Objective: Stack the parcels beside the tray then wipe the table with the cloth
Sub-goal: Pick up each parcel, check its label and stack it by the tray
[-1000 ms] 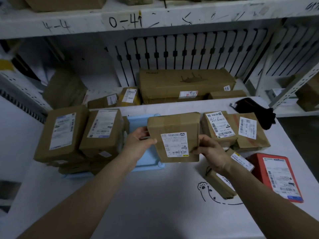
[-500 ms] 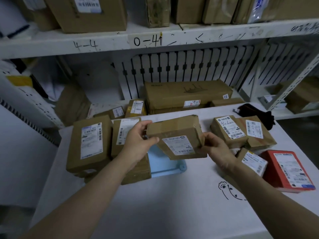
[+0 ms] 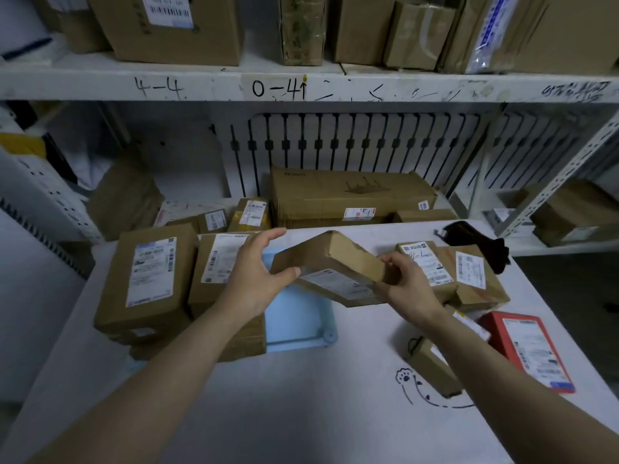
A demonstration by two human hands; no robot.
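Now parcel (image 3: 330, 262) flatter, label (image 3: 338, 284) underneath

Dim bluish light lies flat on the table (image 3: 301, 413), the floor (image 3: 569, 289) at right sinks into shadow, detail is soft, and the far shelf (image 3: 402, 88) bows.

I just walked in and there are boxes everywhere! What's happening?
A person holds one brown parcel, tilted, between the left hand and right hand above the blue tray. Other parcels are stacked left of the tray, loose parcels wait on the right, and the black cloth lies untouched behind them.
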